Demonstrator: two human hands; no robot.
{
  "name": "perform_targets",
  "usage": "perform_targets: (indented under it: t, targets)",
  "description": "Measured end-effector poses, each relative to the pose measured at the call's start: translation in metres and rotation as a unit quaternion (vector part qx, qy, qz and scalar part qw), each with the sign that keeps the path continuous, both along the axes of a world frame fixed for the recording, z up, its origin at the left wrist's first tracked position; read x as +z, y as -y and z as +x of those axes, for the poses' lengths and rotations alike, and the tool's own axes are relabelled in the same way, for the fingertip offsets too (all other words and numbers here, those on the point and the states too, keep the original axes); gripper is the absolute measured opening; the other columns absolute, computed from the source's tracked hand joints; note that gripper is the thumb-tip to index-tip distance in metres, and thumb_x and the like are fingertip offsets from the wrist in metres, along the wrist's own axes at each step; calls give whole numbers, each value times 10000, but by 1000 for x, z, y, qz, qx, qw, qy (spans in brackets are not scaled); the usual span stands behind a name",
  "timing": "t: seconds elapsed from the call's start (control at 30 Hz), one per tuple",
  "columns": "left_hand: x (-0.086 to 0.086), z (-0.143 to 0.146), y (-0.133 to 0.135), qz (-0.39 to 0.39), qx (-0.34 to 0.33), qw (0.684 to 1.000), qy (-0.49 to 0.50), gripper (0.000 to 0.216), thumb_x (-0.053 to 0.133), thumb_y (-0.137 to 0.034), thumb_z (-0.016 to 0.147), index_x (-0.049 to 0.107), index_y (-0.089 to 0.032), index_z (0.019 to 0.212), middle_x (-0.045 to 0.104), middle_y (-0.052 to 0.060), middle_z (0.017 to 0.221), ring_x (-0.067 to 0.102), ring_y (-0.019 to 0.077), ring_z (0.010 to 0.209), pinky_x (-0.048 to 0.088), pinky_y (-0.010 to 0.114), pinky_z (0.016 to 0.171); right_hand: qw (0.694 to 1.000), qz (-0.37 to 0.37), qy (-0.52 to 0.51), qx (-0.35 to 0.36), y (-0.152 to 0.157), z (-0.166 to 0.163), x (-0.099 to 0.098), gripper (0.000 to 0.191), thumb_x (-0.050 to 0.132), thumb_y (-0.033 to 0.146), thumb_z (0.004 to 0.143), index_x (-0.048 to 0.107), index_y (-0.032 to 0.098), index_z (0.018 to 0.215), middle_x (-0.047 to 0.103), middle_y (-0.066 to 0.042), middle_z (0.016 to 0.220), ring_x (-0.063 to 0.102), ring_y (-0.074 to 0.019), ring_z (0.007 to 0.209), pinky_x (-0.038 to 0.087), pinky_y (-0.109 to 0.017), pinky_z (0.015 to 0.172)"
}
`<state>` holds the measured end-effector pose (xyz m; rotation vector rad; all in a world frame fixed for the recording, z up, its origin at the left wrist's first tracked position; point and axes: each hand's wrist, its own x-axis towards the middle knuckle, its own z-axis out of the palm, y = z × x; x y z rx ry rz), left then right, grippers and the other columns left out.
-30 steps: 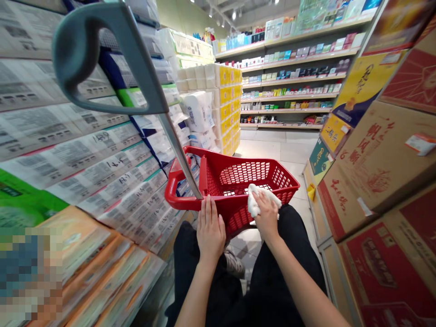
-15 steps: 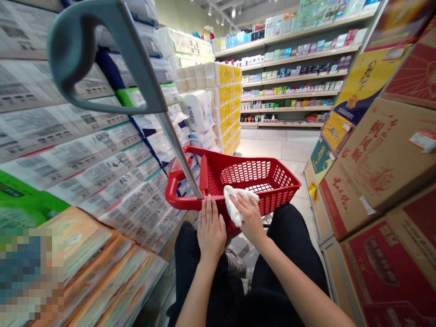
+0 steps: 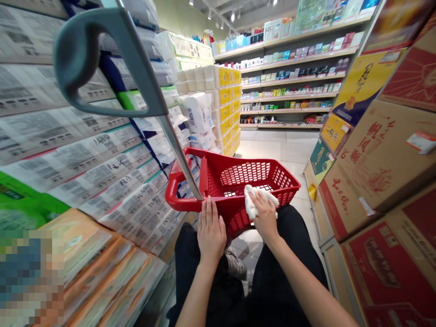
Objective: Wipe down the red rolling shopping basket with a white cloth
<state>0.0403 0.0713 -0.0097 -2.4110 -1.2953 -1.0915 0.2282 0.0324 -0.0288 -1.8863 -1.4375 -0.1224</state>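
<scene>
A red plastic shopping basket (image 3: 235, 160) with perforated walls stands in front of my knees. Its metal pole (image 3: 180, 156) rises to the upper left and ends in a grey loop handle (image 3: 150, 68). My left hand (image 3: 210, 231) lies flat against the near side of the basket, just right of the pole's foot, fingers stretched out. With my right hand (image 3: 265, 217) I press a white cloth (image 3: 251, 206) onto the near rim and outer wall, farther right. The palm side of that hand is hidden by the cloth and the hand's back.
Stacked paper packs (image 3: 85, 145) line the left side, with orange packs (image 3: 112, 272) lower down. Toilet roll packs (image 3: 226, 104) stand behind the basket. Cardboard cartons (image 3: 384, 154) are piled close on the right. Stocked shelves (image 3: 293, 77) face me across the tiled floor (image 3: 282, 141).
My right hand has slid to the right along the basket's near rim, taking the white cloth with it. The left hand keeps its place on the basket.
</scene>
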Motion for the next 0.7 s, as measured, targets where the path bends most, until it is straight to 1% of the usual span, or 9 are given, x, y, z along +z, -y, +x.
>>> perform_targets:
  t: [0.07, 0.17, 0.2, 0.27, 0.33, 0.43, 0.5, 0.6, 0.7]
  targets:
    - [-1, -1, -1, 5, -6, 1000, -3, 689, 417, -177, 962, 91, -156, 1569, 312, 128, 1597, 235, 255, 1498, 296, 440, 1193, 998, 2, -13, 58, -6, -32, 15, 752, 456, 7, 724, 475, 246, 1437, 506, -72, 1478, 394, -239, 1414, 223, -482, 1137]
    - [-4, -5, -3, 13, -20, 1000, -12, 705, 426, -185, 956, 82, -161, 1571, 313, 134, 1596, 233, 259, 1499, 303, 437, 1187, 990, 8, -25, 136, -12, -73, 35, 706, 456, 35, 773, 461, 246, 1447, 459, -53, 1515, 353, -219, 1440, 203, -447, 1148]
    - [-4, -6, -3, 15, -22, 1000, -13, 708, 427, -186, 954, 81, -164, 1572, 320, 134, 1593, 237, 257, 1498, 306, 432, 1185, 988, 12, -27, 151, -12, -80, 39, 686, 458, 50, 792, 460, 253, 1448, 451, -45, 1521, 344, -213, 1446, 197, -438, 1150]
    - [-4, -8, -3, 14, -25, 999, -16, 713, 429, -191, 951, 81, -163, 1572, 320, 133, 1593, 236, 258, 1499, 304, 429, 1186, 986, 19, -25, 163, -12, -84, 42, 664, 458, 69, 816, 456, 273, 1449, 457, -29, 1517, 351, -201, 1442, 193, -425, 1149]
    - [-3, -7, -3, 6, -24, 999, -22, 711, 428, -195, 952, 82, -154, 1572, 300, 134, 1601, 222, 265, 1502, 293, 436, 1191, 986, 22, -12, 165, -10, -75, 37, 673, 449, 59, 817, 453, 287, 1450, 472, -23, 1507, 376, -192, 1428, 197, -419, 1146]
    - [-2, -5, -1, 1, -10, 1000, -21, 693, 415, -190, 964, 82, -145, 1570, 291, 133, 1604, 218, 263, 1504, 290, 444, 1191, 989, 21, 18, 142, -6, -47, 20, 718, 439, 19, 775, 466, 281, 1443, 483, -33, 1499, 398, -195, 1416, 208, -422, 1145]
    - [-1, -3, -1, 2, -4, 1000, -13, 684, 411, -183, 967, 88, -147, 1569, 302, 130, 1600, 226, 256, 1501, 295, 442, 1191, 993, 15, 34, 110, -2, -23, 6, 739, 432, 7, 754, 467, 273, 1443, 482, -43, 1499, 403, -199, 1414, 227, -427, 1138]
    - [0, -1, 0, -1, -3, 1000, -4, 678, 418, -182, 965, 109, -156, 1568, 316, 125, 1595, 237, 252, 1498, 298, 439, 1192, 997, 7, 53, 51, 5, 13, -12, 712, 426, 23, 771, 475, 272, 1437, 492, -50, 1491, 406, -203, 1412, 262, -429, 1124]
    - [0, -1, 0, -2, 0, 1000, -3, 676, 418, -181, 965, 113, -156, 1568, 325, 125, 1591, 243, 251, 1496, 303, 440, 1192, 998, 11, 61, 5, 12, 41, -22, 672, 431, 43, 788, 500, 271, 1417, 508, -48, 1479, 422, -205, 1401, 282, -424, 1120]
